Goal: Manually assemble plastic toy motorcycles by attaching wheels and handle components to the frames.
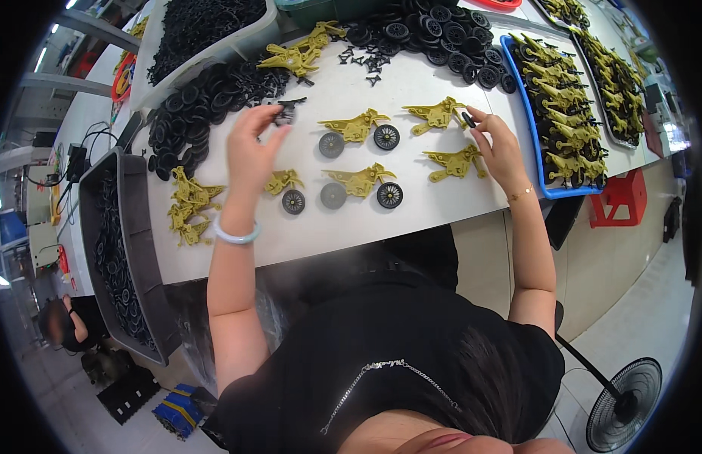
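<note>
My left hand [249, 151] is raised over the table, its thumb and fingers closed on a small black plastic part [289, 112], blurred. My right hand [501, 147] pinches a black toy wheel [468, 119], seen nearly edge-on, beside the front end of a yellow-green toy motorcycle body [435, 113]. Below it another wheelless body [455, 163] lies by my right wrist. Two bodies in the middle, an upper one [354, 126] and a lower one [354, 181], each have two wheels at their ends. A third body [281, 181], partly behind my left forearm, shows one wheel [293, 201].
Black wheels are heaped at the back [442, 34] and left [177, 125]. Small black parts [372, 60] and stacked bodies [190, 204] lie around. A blue tray [549, 193] at right holds motorcycles with wheels. A grey bin [163, 325] stands left, a fan [625, 405] lower right.
</note>
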A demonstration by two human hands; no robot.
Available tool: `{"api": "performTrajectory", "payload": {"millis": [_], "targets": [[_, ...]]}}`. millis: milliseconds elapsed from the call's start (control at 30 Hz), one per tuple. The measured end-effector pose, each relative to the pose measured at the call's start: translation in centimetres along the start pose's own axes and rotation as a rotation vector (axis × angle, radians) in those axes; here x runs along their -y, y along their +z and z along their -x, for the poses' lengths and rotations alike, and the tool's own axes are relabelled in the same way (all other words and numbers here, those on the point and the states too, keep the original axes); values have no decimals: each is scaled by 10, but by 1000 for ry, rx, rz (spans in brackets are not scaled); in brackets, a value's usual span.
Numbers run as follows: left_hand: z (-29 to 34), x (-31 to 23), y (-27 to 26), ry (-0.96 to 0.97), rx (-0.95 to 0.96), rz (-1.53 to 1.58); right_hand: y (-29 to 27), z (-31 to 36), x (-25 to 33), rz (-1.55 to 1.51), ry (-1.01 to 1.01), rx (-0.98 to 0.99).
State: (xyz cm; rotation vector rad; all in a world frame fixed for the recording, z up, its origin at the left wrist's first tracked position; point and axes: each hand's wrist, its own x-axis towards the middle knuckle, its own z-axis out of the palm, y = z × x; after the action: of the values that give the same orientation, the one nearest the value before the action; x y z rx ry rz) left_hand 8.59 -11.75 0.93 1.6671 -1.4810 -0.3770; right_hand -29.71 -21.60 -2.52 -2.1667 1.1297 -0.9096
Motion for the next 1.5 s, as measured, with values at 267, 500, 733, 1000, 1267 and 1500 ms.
{"api": "performTrajectory", "payload": {"millis": [267,500,733,1000,1267,1500], "targets": [[11,-71,90,254,358,40,2,0,-5,239,-86,68],[-1,-71,132,217,385,-65,-1,-5,1,94,61,127],[4,-63,145,344,358,-149,-1,-3,2,112,62,135],[6,-65,152,434,311,-321,-4,-12,3,204,-29,100],[4,-66,151,425,313,-366,1,-16,5,258,5,172],[2,-64,141,398,228,-228,-11,-58,-11,280,-94,-107]]}}
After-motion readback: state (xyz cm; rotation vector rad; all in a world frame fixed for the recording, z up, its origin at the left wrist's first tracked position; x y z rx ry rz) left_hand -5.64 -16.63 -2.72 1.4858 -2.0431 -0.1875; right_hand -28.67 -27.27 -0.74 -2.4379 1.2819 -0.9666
